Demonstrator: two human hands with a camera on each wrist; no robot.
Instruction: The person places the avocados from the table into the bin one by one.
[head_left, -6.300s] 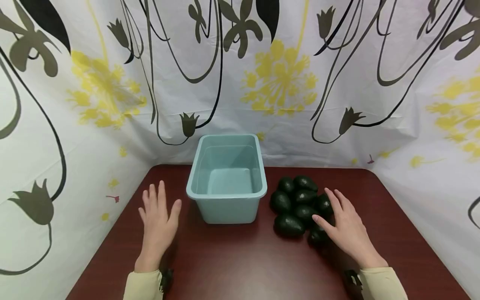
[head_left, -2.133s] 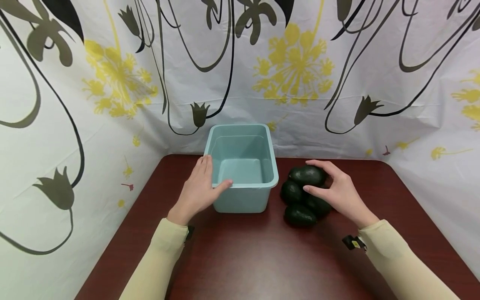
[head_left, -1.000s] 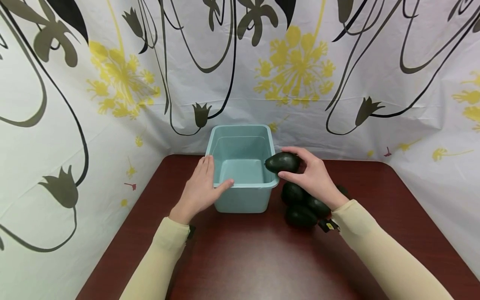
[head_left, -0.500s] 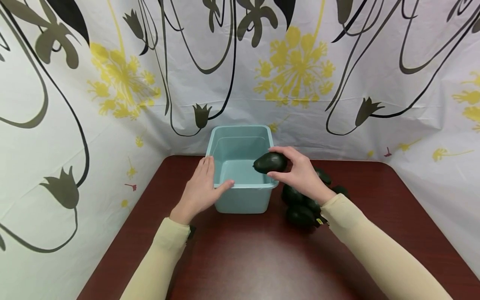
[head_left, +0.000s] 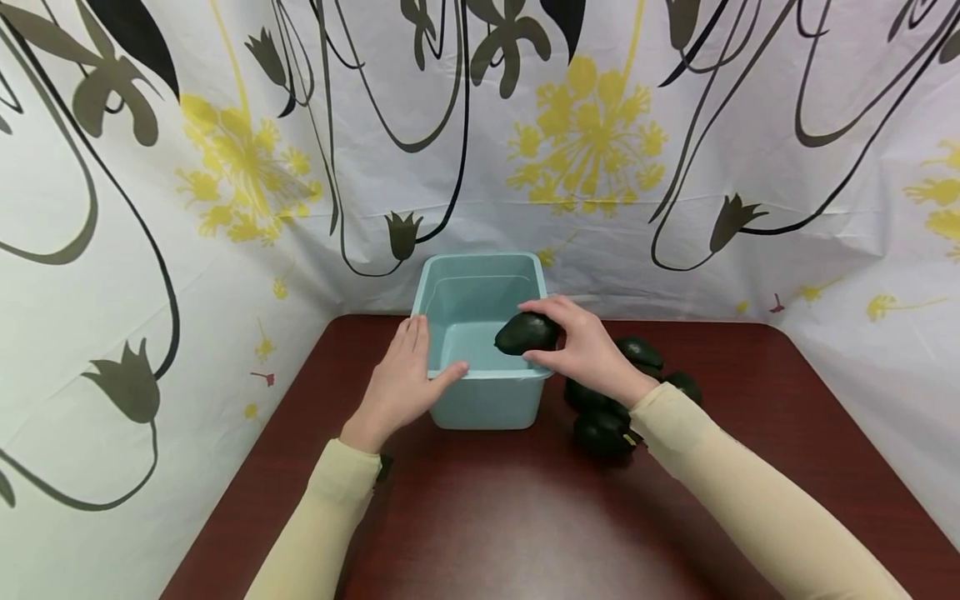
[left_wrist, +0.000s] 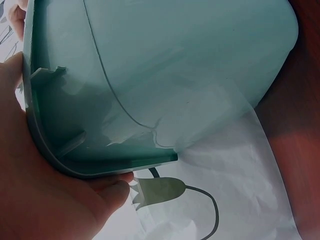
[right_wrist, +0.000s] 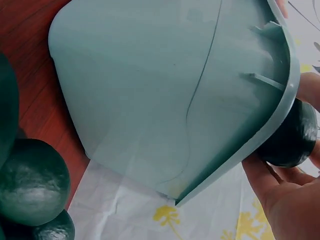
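Note:
A light blue plastic tub (head_left: 491,402) stands toward the back of the dark red table. My left hand (head_left: 396,385) rests along the tub's left front corner, fingers straight over the rim and thumb toward the front. In the left wrist view, that hand (left_wrist: 55,175) lies against the outer lip. My right hand (head_left: 592,354) grips a dark green avocado (head_left: 525,333) between thumb and fingers, over the tub's right side. The right wrist view shows the avocado (right_wrist: 295,136) just beyond the rim, partly hidden by it.
Several more avocados (head_left: 602,432) lie grouped on the table (head_left: 480,517) right of the tub, partly covered by my right forearm. A white cloth (head_left: 592,283) with yellow and grey flowers hangs behind and along the left side.
My right hand has picked up an avocado from the group and carried it left over the tub. Earlier, my left hand moved from the table's left side onto the rim, where it stays.

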